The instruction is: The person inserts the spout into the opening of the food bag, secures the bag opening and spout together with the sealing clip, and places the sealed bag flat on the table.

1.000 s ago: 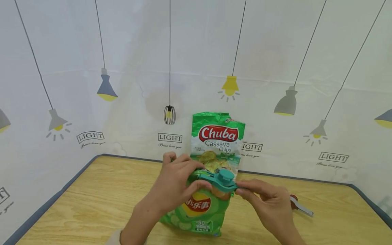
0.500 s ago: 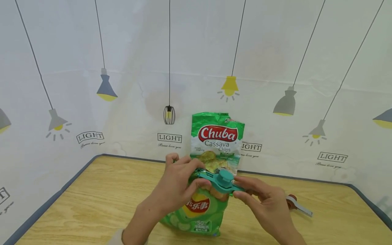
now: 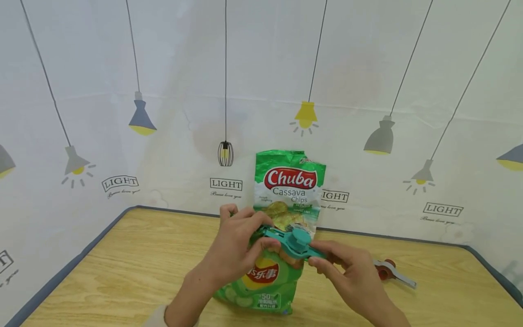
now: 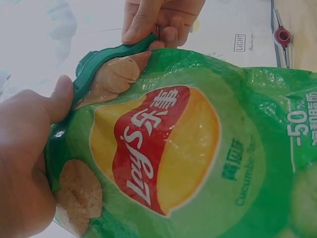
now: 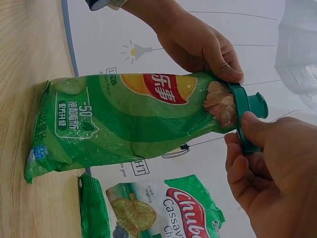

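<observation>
A green Lay's bag of chips [image 3: 269,290] stands upright on the table, a teal bag clip [image 3: 300,240] lying across its top. The clip carries a round spout cap [image 5: 257,105]. My left hand [image 3: 234,238] grips the bag's top at the left end of the clip, its thumb [image 4: 62,96] on the front side. On the other end, my right hand [image 3: 353,268] pinches the clip between thumb and fingers. Part of the bag's upper left is hidden behind the left hand in the head view.
A Chuba cassava chips bag [image 3: 290,188] with a torn top stands right behind. To the right, a red and grey clip [image 3: 396,274] lies on the wooden table [image 3: 135,268], partly covered by the right hand. A lamp-patterned cloth wall [image 3: 261,68] rises behind.
My right hand has shifted slightly left, its fingers now farther around the teal clip's end, and more of the red and grey clip shows. The left hand has hardly moved.
</observation>
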Tool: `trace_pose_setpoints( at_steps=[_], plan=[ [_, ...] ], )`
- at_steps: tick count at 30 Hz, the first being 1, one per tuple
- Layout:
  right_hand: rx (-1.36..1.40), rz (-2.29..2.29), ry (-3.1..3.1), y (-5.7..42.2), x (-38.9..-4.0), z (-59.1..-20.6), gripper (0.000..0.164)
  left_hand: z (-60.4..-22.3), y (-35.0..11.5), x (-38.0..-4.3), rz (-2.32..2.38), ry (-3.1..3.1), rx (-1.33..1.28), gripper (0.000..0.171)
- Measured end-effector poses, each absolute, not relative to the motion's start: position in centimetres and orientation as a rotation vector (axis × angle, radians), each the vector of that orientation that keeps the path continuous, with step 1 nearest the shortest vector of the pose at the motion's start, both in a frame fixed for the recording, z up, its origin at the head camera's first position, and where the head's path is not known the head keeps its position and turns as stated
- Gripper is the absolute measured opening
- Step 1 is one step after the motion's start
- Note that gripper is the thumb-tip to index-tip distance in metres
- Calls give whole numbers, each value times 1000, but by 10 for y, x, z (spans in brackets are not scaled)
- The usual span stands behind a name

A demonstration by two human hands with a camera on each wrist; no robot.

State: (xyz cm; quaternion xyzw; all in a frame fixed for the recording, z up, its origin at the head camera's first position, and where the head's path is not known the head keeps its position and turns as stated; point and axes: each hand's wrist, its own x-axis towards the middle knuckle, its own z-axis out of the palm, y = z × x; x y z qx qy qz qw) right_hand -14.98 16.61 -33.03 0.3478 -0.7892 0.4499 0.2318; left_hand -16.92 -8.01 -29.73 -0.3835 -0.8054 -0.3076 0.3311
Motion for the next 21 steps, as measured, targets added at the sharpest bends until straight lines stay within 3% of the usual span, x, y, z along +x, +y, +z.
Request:
trace_pose_setpoints(
  at_steps=[14, 21],
  plan=[
    [950, 1221, -2159, 165, -151, -337, 33, -298, -81, -170, -910, -2073, -991, 34],
    [949, 1244, -2136, 162, -151, -338, 33, -298, -80, -168, -970, -2067, -986, 14]
  ],
)
